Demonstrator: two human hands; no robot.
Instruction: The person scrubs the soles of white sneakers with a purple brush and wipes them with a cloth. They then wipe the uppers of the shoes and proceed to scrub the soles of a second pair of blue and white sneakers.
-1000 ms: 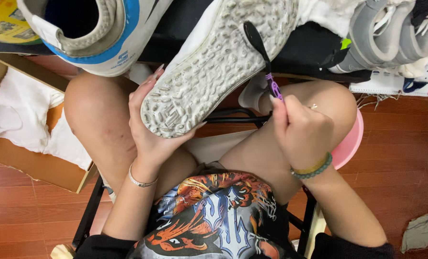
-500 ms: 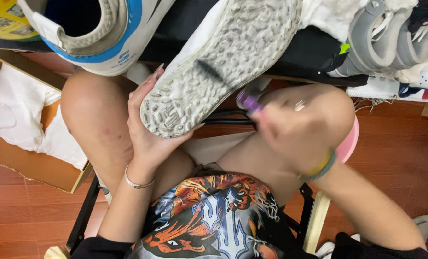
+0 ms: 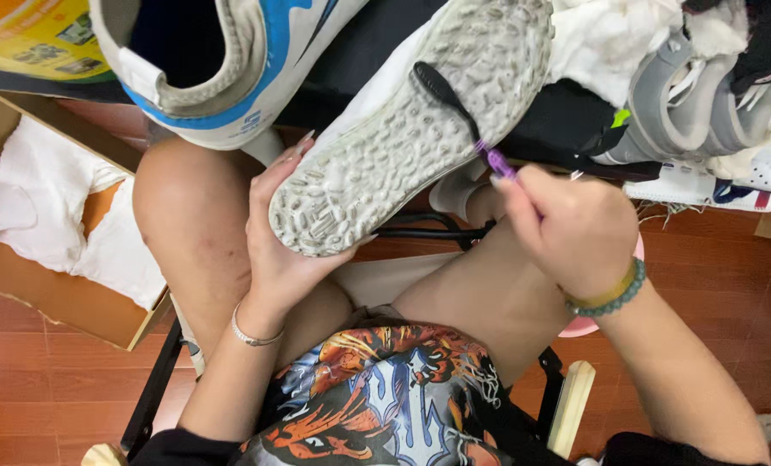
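Two hands work on one shoe, seen from the head view: the left hand cups its heel, sole turned up over the lap so the tread faces the brush. The right hand is closed round the brush's purple handle, bristles on the forefoot tread. Half a second earlier that hand blurred lower, off the sole. A second shoe and a box lie left.

Cardboard box, white paper, blue-white sneaker, grey shoe
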